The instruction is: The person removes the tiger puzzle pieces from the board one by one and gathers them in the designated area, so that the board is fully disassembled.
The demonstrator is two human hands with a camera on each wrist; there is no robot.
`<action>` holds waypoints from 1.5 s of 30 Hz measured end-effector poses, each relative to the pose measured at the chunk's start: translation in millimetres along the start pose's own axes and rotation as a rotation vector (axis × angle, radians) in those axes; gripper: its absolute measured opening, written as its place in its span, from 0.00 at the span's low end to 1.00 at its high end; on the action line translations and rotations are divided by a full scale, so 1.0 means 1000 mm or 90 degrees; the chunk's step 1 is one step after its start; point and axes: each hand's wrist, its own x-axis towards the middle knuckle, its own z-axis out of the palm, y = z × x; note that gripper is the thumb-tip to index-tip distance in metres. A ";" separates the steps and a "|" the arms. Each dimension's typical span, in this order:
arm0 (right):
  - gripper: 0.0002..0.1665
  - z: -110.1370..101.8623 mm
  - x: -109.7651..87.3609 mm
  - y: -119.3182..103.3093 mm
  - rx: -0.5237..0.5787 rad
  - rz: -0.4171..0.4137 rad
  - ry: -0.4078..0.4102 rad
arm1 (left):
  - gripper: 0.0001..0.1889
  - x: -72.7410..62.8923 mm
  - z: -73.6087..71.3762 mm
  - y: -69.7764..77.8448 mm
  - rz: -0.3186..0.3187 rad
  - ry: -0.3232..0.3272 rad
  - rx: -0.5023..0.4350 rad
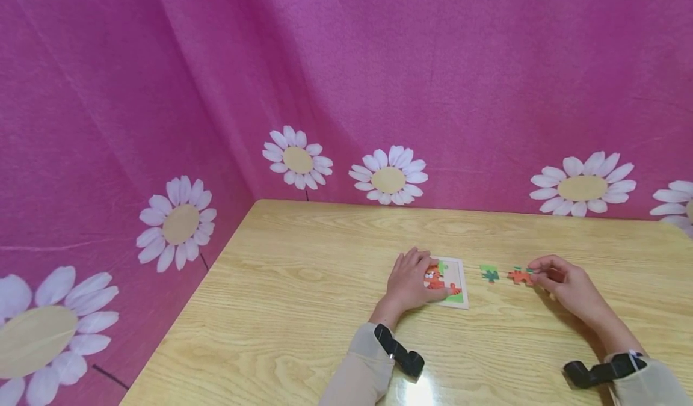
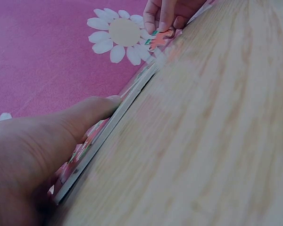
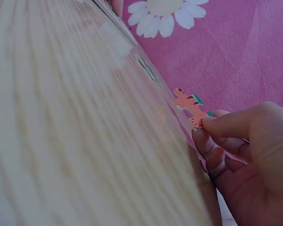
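In the head view, my left hand (image 1: 409, 281) holds a small jigsaw puzzle board (image 1: 464, 301) by its left part, the thumb lying over its near side. Its white frame surrounds an orange animal picture on green, partly covered by this hand, with a bare pale area at upper right. To the right, my right hand (image 1: 568, 286) pinches an orange puzzle piece (image 1: 521, 276) with dark stripes and green bits between thumb and fingers. The right wrist view shows that orange piece (image 3: 192, 107) sticking out past the fingertips, raised on its edge. Between board and right hand lies a green puzzle piece (image 1: 489, 273).
A light wood-grain table (image 1: 303, 292) carries everything, with a glare spot near its front. Behind and to the left hangs a magenta cloth (image 1: 460, 63) with large white daisies. Black straps with cameras (image 1: 400, 352) sit on both wrists, over beige sleeves.
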 end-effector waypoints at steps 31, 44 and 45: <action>0.08 0.004 0.003 0.001 -0.077 -0.023 0.020 | 0.37 0.000 0.002 -0.002 0.006 0.000 -0.005; 0.08 0.005 0.005 0.003 -0.111 -0.044 0.019 | 0.37 0.000 0.001 -0.001 0.003 0.000 -0.004; 0.09 0.005 0.005 0.003 -0.110 -0.044 0.018 | 0.36 0.001 0.002 -0.001 0.005 0.003 0.001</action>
